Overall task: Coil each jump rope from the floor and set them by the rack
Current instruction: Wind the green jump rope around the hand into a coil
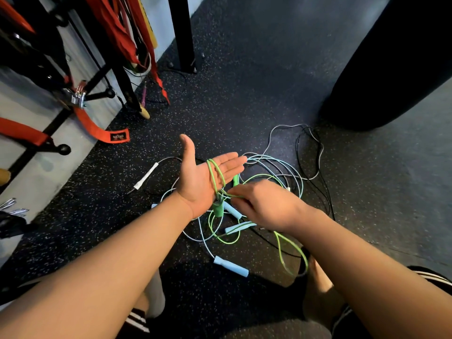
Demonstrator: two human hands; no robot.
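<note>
My left hand is held flat, palm up, fingers straight, with loops of the green jump rope wound around the palm. Its green handle hangs just below the heel of that hand. My right hand pinches the green cord next to the left palm; more green cord trails down past my right forearm. On the floor beneath lie tangled light blue ropes with blue handles, a white-handled rope and a thin black rope.
A rack with red straps and black bars stands along the wall at the left. A black post rises at the back, and a large black punching bag hangs at the right. My knees are at the bottom edge.
</note>
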